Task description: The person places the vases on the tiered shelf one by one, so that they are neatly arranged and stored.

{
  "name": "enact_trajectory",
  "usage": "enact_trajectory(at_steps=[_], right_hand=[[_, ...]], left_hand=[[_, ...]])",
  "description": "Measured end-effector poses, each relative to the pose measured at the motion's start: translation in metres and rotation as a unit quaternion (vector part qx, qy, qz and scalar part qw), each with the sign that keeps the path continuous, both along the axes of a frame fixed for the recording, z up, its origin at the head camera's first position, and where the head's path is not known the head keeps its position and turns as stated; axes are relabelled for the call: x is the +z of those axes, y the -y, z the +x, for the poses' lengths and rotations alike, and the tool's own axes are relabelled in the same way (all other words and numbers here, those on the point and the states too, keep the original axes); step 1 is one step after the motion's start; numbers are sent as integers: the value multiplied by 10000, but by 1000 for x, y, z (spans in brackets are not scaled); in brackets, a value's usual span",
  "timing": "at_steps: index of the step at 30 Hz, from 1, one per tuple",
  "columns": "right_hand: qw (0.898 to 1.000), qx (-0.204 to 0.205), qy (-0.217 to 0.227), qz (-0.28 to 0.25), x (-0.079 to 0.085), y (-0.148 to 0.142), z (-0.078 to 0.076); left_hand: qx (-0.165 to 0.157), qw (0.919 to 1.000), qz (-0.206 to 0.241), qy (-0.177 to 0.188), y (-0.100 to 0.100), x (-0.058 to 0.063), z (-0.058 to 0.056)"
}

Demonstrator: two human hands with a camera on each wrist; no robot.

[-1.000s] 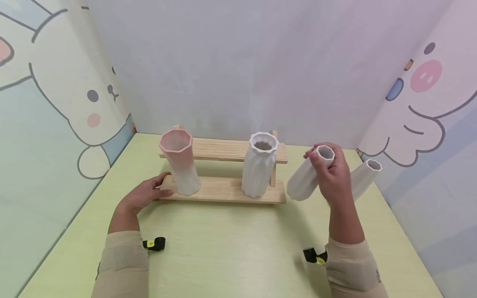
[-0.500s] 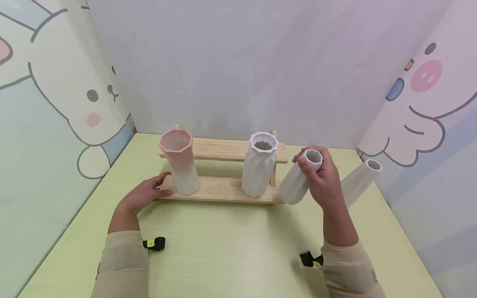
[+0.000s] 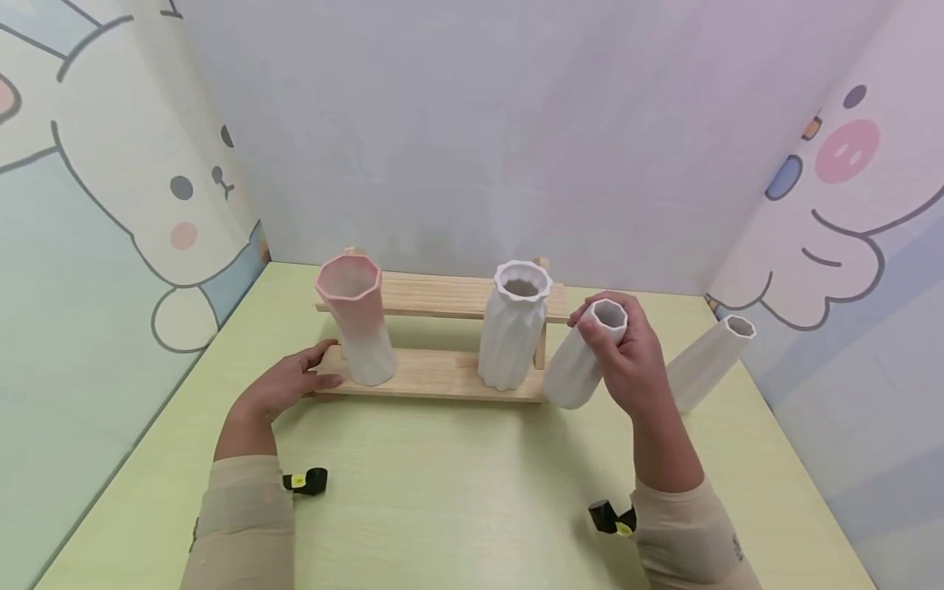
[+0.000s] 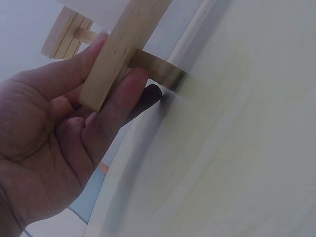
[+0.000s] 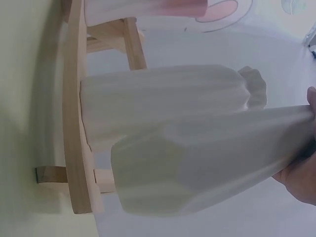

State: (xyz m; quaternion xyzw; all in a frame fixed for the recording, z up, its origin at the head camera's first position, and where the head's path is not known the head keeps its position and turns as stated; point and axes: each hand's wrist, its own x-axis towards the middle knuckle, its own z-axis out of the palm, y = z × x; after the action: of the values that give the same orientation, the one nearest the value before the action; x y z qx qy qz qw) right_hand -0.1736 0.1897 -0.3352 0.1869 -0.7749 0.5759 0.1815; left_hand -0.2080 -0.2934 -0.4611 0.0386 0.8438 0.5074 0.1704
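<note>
My left hand [image 3: 283,385] grips the left end of the lower board of a two-tier wooden shelf [image 3: 435,375], thumb on top and fingers beneath, as the left wrist view shows. In my right hand [image 3: 630,352] is a white faceted vase [image 3: 575,369], held near its rim and tilted. Its base hangs by the shelf's right end, in front of the lower board; whether it touches the board I cannot tell. On that board stand a pink-and-white vase [image 3: 361,328] at the left and a white ribbed vase [image 3: 512,336] with a scalloped rim [image 5: 254,88] toward the right.
Another narrow white vase [image 3: 711,360] stands on the pale green table [image 3: 442,492] to the right of my right hand, partly behind it. The shelf's upper board [image 3: 442,295] lies behind the vases. Cartoon-printed walls [image 3: 501,139] close off the back and sides.
My right hand has carried the white faceted vase leftward and slightly nearer to me, toward the shelf's right end. My left hand and the shelf have stayed in place.
</note>
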Motion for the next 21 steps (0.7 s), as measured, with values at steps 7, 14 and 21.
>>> enact_trajectory(at_steps=[7,14,21], right_hand=[[9993,349,-69,-61,-3,8,3],[9981,615,-10,-67,-6,16,6],[9971,763,-46,38,-7,20,7]], left_hand=[[-22,10000,-3,-23,0,1,0],[-27,10000,50,40,0,2,0],[-4,10000,-8,59,1,1,0]])
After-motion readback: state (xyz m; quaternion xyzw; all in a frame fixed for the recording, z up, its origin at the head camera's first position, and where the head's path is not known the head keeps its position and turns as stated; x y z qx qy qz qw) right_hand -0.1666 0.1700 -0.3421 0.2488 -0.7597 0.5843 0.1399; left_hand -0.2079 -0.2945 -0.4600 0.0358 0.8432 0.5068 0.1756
